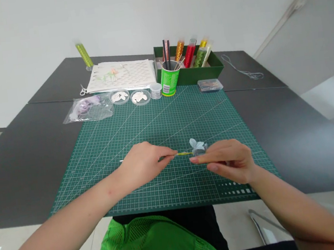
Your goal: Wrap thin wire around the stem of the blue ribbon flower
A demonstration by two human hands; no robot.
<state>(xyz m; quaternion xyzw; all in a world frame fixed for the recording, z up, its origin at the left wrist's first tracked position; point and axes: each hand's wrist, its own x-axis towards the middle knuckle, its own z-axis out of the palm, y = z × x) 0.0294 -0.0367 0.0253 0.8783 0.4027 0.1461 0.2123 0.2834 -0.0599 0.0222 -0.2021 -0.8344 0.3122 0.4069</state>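
The left hand (147, 162) pinches a thin yellow-green wrapped stem (184, 153) between thumb and fingertips. At the stem's right end sits a small pale-blue petalled flower (196, 143), just above the dark-green gridded cutting mat (160, 121). The right hand (230, 159) is beside the flower, fingers partly extended (thumb lower); whether it grips the small translucent piece (200, 152) there, I cannot tell.
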